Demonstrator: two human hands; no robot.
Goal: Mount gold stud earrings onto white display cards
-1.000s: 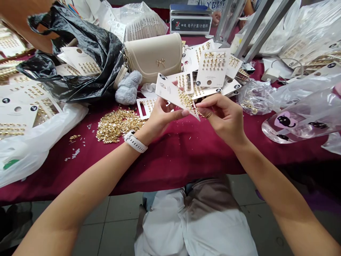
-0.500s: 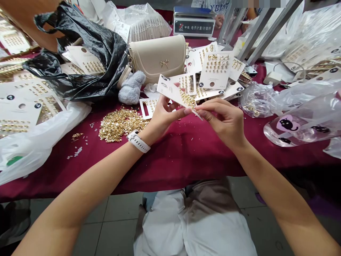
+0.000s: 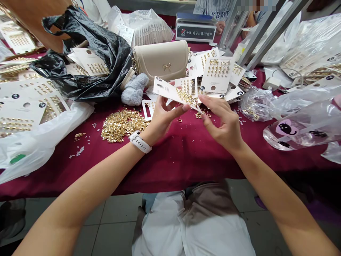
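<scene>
A: What has the left hand (image 3: pixel 166 115) got?

B: A white earring card (image 3: pixel 165 89), clamped between thumb and fingers, with 1 fingertip showing above its top edge. The card sits tilted above the maroon tablecloth (image 3: pixel 173 167), its narrow end pointing toward the right hand (image 3: pixel 223 124).

A: And the right hand?

B: Its thumb and forefinger stand apart, right by that pointed corner. I cannot tell from this view whether either one touches the card.

A: How would that card handle?

B: It looks light and fairly stiff, like thin board, though a long shape like that could flex a little. The rows of gold stud earrings (image 3: pixel 186 96) make the narrow end the delicate part: they're tiny and could catch or shake loose. The bare white end is the better place to hold.

A: What's around it?

B: Beside the left hand, a heap of loose gold studs (image 3: pixel 122 124) lies on the tablecloth. Farther out, a pile of more cards (image 3: pixel 217 73) sits near a beige handbag (image 3: pixel 160 60) with a gold bow, and a grey plush toy (image 3: pixel 134 90) rests against the bag. Behind them stands an electronic counting scale (image 3: pixel 195 32).
</scene>
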